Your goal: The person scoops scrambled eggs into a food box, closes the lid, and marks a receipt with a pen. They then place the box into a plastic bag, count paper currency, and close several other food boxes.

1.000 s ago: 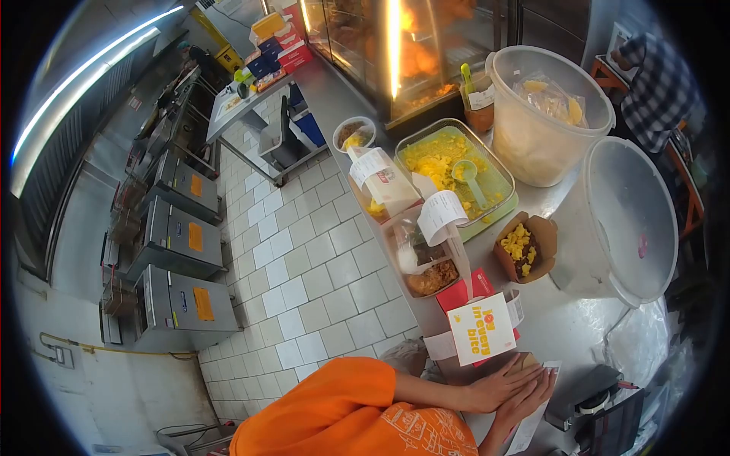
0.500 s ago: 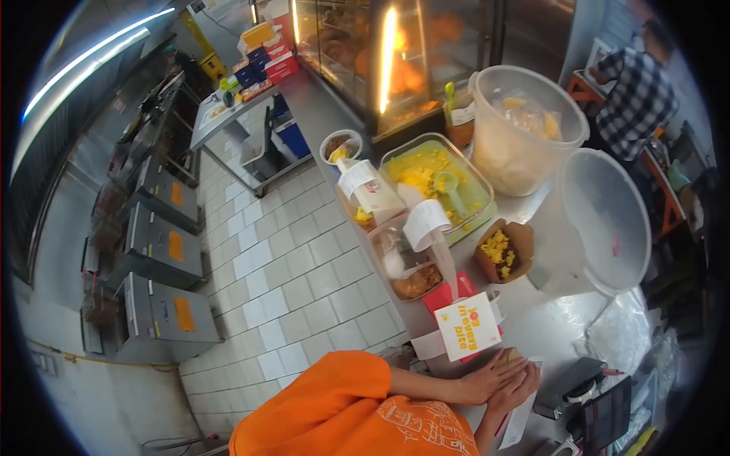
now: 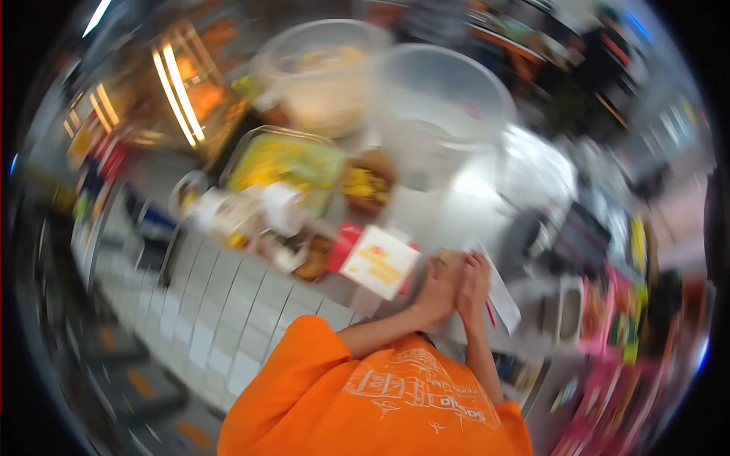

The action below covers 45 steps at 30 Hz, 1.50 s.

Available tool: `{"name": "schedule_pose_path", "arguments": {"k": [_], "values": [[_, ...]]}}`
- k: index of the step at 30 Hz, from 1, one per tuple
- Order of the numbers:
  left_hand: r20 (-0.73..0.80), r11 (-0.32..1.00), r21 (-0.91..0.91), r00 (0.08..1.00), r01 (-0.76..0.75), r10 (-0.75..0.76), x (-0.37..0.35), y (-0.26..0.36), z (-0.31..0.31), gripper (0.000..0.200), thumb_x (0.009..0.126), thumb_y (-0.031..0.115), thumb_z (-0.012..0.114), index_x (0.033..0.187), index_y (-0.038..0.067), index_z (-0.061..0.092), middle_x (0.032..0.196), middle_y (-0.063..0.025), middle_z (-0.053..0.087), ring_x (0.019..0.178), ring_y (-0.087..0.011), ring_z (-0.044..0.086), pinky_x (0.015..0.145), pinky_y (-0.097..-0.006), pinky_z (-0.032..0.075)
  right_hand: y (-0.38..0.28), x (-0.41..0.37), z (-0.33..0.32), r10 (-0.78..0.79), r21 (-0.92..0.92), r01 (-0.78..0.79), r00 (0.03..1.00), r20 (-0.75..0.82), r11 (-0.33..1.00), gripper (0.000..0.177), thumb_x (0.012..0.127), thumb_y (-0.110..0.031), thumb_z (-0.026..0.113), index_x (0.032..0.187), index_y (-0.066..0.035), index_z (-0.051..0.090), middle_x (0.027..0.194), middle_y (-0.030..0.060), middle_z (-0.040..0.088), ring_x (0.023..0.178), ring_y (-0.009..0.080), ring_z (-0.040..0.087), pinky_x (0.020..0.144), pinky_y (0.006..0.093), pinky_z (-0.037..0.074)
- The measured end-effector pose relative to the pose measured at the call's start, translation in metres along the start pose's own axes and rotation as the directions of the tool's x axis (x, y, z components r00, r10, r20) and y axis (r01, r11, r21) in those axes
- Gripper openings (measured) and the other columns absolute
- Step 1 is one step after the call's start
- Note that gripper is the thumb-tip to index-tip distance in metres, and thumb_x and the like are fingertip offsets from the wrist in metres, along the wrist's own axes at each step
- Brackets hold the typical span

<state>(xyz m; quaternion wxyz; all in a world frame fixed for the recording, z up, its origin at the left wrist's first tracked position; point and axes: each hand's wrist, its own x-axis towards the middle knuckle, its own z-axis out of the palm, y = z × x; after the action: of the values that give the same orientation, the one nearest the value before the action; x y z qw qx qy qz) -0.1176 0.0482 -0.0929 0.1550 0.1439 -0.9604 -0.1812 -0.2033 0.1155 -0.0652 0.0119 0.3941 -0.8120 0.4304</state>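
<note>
While the left hand [image 3: 438, 289] and right hand [image 3: 473, 285] sat together loosely curled, maybe for steadiness, their hold untellable through blur, a paper slip [image 3: 500, 290] lay alongside, probably for easy reach.

The site is a commercial kitchen. Indicators: a lit food cabinet [image 3: 204, 99], a food tray [image 3: 321, 156] and a plastic tub [image 3: 445, 87] — along a metal counter [image 3: 435, 199].

From the head, one wide view looks forward and down at the hands [image 3: 442, 286] and counter [image 3: 441, 222]
</note>
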Motion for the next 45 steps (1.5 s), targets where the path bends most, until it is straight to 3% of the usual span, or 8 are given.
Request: {"name": "schedule_pose_path", "arguments": {"k": [3, 6, 12, 17, 27, 32, 40, 45], "values": [[0.010, 1.000, 0.021, 1.000, 0.012, -0.012, 0.005, -0.006, 0.013, 0.054, 0.089, 0.021, 0.048, 0.138, 0.000, 0.035, 0.144, -0.0160, 0.035, 0.134, -0.0288, 0.032, 0.107, -0.0496, 0.025, -0.017, -0.026, -0.019, 0.084, -0.016, -0.087, 0.985, -0.153, 0.996, 0.024, 0.087, -0.011, 0.055, 0.108, 0.000, 0.059, 0.124, 0.0201, 0.053, 0.119, 0.0393, 0.045, 0.103, 0.0441, 0.034], [0.122, 0.999, 0.028, 0.992, -0.020, 0.017, 0.012, 0.008, -0.009, 0.058, 0.089, 0.029, 0.051, 0.138, 0.003, 0.035, 0.148, -0.0146, 0.029, 0.139, -0.0279, 0.025, 0.106, -0.0615, 0.017, -0.020, -0.083, -0.039, 0.230, -0.080, -0.278, 0.900, -0.370, 0.957, 0.020, 0.084, -0.007, 0.059, 0.103, -0.002, 0.060, 0.117, 0.0181, 0.057, 0.113, 0.0363, 0.050, 0.099, 0.0431, 0.038], [0.169, 0.994, 0.109, 0.984, 0.031, -0.050, 0.024, 0.026, -0.027, 0.055, 0.091, 0.030, 0.050, 0.137, 0.004, 0.035, 0.147, -0.0153, 0.028, 0.138, -0.0317, 0.025, 0.106, -0.0655, 0.014, -0.008, -0.172, -0.099, 0.438, -0.044, -0.499, 0.797, -0.416, 0.866, 0.017, 0.082, -0.001, 0.057, 0.097, -0.004, 0.062, 0.095, 0.0131, 0.061, 0.087, 0.0294, 0.059, 0.081, 0.0391, 0.045], [0.103, 0.983, 0.184, 0.995, -0.005, -0.015, 0.032, 0.026, -0.011, 0.055, 0.094, 0.038, 0.045, 0.137, 0.005, 0.034, 0.146, -0.0149, 0.030, 0.137, -0.0308, 0.026, 0.105, -0.0647, 0.017, 0.021, -0.211, -0.166, 0.421, 0.053, -0.584, 0.518, -0.744, 0.810, 0.027, 0.076, 0.008, 0.050, 0.100, -0.001, 0.060, 0.090, 0.0122, 0.062, 0.083, 0.0231, 0.060, 0.068, 0.0308, 0.048], [0.021, 0.974, 0.227, 1.000, -0.023, 0.019, 0.031, 0.030, 0.005, 0.052, 0.096, 0.044, 0.040, 0.133, 0.007, 0.043, 0.132, -0.0129, 0.047, 0.127, -0.0291, 0.039, 0.103, -0.0534, 0.025, 0.107, -0.289, -0.297, 0.587, 0.300, -0.638, 0.298, -0.753, 0.709, 0.017, 0.085, 0.000, 0.054, 0.102, 0.001, 0.058, 0.088, 0.0120, 0.068, 0.076, 0.0187, 0.066, 0.071, 0.0284, 0.050], [0.035, 0.970, 0.223, 0.995, -0.096, 0.090, 0.020, 0.036, -0.002, 0.048, 0.096, 0.039, 0.041, 0.130, 0.006, 0.045, 0.132, -0.0125, 0.048, 0.127, -0.0289, 0.040, 0.106, -0.0511, 0.022, 0.162, -0.312, -0.341, 0.505, 0.208, -0.705, 0.241, -0.829, 0.678, 0.023, 0.081, 0.001, 0.056, 0.103, -0.002, 0.058, 0.090, 0.0143, 0.066, 0.078, 0.0238, 0.065, 0.071, 0.0326, 0.050], [-0.356, 0.990, 0.002, 0.925, -0.144, 0.135, -0.017, 0.088, -0.006, 0.032, 0.095, 0.024, 0.046, 0.113, 0.000, 0.058, 0.122, -0.0162, 0.056, 0.121, -0.0335, 0.046, 0.106, -0.0486, 0.027, 0.174, -0.309, -0.370, 0.260, -0.296, -0.760, 0.515, -0.817, 0.578, 0.028, 0.075, 0.004, 0.058, 0.102, -0.002, 0.058, 0.094, 0.0161, 0.059, 0.085, 0.0301, 0.059, 0.077, 0.0391, 0.047], [-0.281, 0.965, -0.177, 0.950, -0.193, 0.138, -0.048, 0.150, 0.021, 0.024, 0.088, 0.014, 0.053, 0.110, 0.005, 0.059, 0.116, -0.0119, 0.059, 0.114, -0.0308, 0.051, 0.104, -0.0476, 0.030, 0.152, -0.262, -0.331, 0.514, 0.053, -0.619, 0.596, -0.617, 0.783, 0.012, 0.084, -0.003, 0.058, 0.096, -0.001, 0.060, 0.087, 0.0158, 0.060, 0.078, 0.0277, 0.061, 0.077, 0.0368, 0.047]]}}
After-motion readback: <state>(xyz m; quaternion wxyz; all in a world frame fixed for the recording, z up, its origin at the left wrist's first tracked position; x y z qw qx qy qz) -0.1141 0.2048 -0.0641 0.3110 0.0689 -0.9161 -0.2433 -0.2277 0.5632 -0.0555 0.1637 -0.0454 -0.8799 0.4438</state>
